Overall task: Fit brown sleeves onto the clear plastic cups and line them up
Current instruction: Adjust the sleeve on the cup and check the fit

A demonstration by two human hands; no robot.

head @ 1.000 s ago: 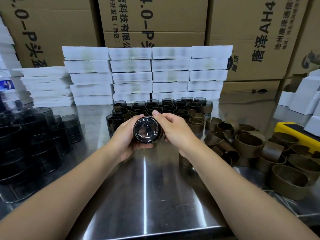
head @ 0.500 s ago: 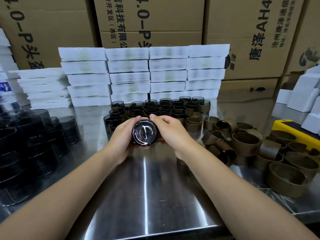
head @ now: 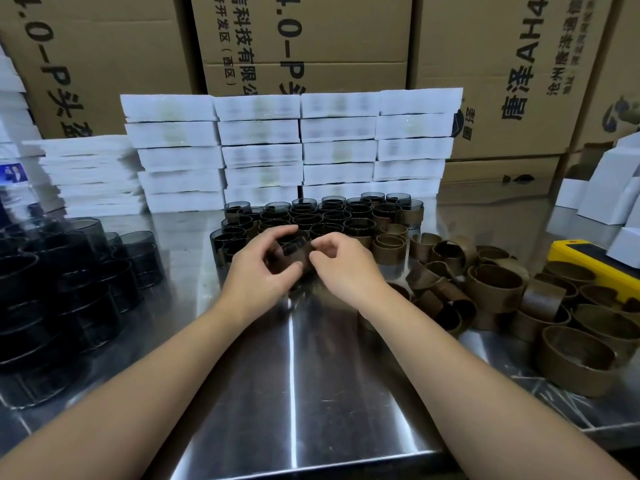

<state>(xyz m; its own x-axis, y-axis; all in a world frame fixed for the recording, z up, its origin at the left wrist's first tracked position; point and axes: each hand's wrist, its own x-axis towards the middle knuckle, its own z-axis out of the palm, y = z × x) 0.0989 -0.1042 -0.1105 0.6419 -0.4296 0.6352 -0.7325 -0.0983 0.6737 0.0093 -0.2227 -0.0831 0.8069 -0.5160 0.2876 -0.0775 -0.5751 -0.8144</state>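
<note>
Both hands meet over the middle of the surface [head: 291, 375], just in front of the finished rows. The left hand [head: 254, 275] has its grip wrapped round a cup [head: 294, 249], fingers over the top and thumb underneath. I take that as steadying it. The right hand [head: 344, 268] pinches with curled fingertips at the brown sleeve [head: 304, 258] on the cup's right side, probably seating or squaring it. The cup is blurred, so I cannot tell how far on the sleeve sits.

The layout reads like a small assembly line. Bare dark cups [head: 52, 289] crowd the left edge, within the left hand's reach. Loose sleeves [head: 491, 284] lie heaped toward the right edge, handy for the right hand. The sleeved cups [head: 311, 216] stand packed upright in rows toward the far edge, against the stacked white boxes [head: 294, 150]. That leaves the near part free for working. The cup in hand looks nearly ready to join the nearest row. A yellow device [head: 588, 259] lies by the right edge, beyond the sleeves.
</note>
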